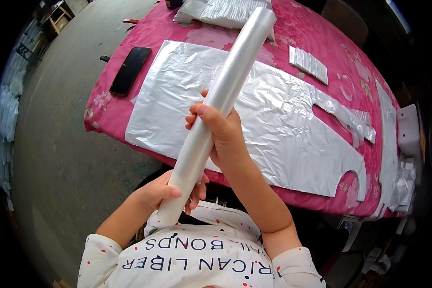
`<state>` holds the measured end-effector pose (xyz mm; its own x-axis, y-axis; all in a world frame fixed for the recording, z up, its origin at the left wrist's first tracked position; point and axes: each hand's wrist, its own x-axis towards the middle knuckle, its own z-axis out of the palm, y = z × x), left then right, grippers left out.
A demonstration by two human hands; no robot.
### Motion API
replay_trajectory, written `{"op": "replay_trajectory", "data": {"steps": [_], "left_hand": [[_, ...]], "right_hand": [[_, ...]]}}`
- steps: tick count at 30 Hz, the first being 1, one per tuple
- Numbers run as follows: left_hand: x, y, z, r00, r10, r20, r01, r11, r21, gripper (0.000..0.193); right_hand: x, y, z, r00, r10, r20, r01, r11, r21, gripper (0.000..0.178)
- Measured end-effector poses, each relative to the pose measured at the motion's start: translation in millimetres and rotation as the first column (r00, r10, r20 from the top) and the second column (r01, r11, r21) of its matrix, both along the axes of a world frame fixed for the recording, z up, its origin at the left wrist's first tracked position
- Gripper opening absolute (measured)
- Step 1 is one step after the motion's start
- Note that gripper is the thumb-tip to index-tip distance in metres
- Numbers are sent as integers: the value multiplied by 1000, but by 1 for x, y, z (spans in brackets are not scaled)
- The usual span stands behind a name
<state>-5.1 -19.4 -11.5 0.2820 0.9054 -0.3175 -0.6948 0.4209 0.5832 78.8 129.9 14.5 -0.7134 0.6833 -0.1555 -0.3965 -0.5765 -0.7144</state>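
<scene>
A long roll of translucent white plastic film point(241, 60) slants across my body, its upper end over the table and its lower end close to my shirt. My right hand point(221, 127) is wrapped round its middle, with the thumb across the front. Lower down, my left hand point(165, 192) grips it near the bottom end, fingers curled behind. Beneath the roll, a wide sheet of thin white plastic point(283, 129) lies spread on the table, creased, with curved cut-outs and strap-like strips at its right end. The roll hides part of this sheet.
The table wears a pink flowered cloth point(111, 79). A black phone point(130, 71) lies near its left edge. At the back sits a heap of folded white plastic point(221, 12); a small folded stack point(308, 65) is farther right. A white box-like object point(408, 128) stands beyond the right edge.
</scene>
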Motion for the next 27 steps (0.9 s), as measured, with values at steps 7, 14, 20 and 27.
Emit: {"op": "replay_trajectory", "data": {"steps": [7,14,20,27], "left_hand": [[7,11,-25,752,98,-652,-156,987,-31,54],[-4,-16,-32,836,-188,-516,87,973,-213,64],[-2,-39,-43,838,-260,-480,108,941,-321,67],[-2,-44,-47,844,-260,-469,110,940,-324,67]], "right_hand": [[14,-15,-53,985,-24,173,-3,988,154,58],[64,90,-67,894,-337,295,257,925,279,40],[106,140,-55,790,-312,528,78,905,419,29],[109,134,-52,789,-81,609,-222,887,405,24]]}}
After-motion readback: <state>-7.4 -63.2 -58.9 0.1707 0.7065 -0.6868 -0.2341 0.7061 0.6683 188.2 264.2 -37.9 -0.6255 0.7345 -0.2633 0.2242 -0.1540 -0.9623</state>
